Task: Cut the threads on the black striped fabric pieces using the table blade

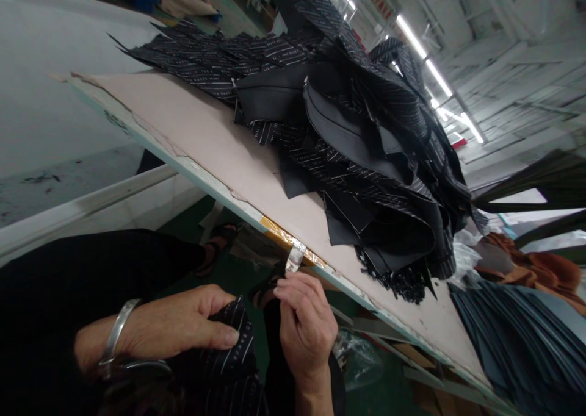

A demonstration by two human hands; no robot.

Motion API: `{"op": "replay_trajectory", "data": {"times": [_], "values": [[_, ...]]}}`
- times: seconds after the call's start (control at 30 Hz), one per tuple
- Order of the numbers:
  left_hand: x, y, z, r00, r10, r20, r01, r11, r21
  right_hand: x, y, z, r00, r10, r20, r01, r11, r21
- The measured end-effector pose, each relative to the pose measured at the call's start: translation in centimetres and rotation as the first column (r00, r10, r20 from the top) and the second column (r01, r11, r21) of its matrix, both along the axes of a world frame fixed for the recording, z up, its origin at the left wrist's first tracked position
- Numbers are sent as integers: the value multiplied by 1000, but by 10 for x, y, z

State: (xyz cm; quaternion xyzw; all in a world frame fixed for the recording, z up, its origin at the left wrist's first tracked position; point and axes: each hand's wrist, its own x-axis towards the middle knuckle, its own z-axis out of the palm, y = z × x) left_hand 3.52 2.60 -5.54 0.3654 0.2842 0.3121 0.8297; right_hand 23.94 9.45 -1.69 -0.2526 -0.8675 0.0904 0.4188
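Black printed cloth [245, 346] is at seven o'clock of our view, below the table edge, and we keep its upper corner in our left hand [176, 321]. This hand, at eight o'clock, pinches the cloth between thumb and fingers; a silver bracelet [119, 330] is around the wrist. Our right hand [306, 321] is at six o'clock, its fingers bent and drawn together, with the tips at a silvery strip [294, 257] on the table edge. If they pinch this strip, we cannot tell. Yellow tape [274, 228] lies along the same edge, beside the strip. On the table [165, 114], towards two o'clock, we see a heap of black pieces [357, 129], and at four o'clock a blue-grey stack [517, 343].
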Motion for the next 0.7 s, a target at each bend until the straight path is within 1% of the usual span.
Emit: {"op": "replay_trajectory", "data": {"times": [0.13,0.4,0.6,0.7], "values": [[-1,0,1,1000,2,-28,-2,1000,19,2,1,0,1000,10,5,-10,1000,-22],[-1,0,0,999,-11,-35,11,1000,9,7,2,-3,999,33,33,-32,999,-35],[0,2,2,998,-22,-63,23,1000,18,4,2,1,998,33,54,-33,999,1],[0,4,3,993,13,-115,-8,999,38,3,2,2,999,25,43,-25,1000,1]]}}
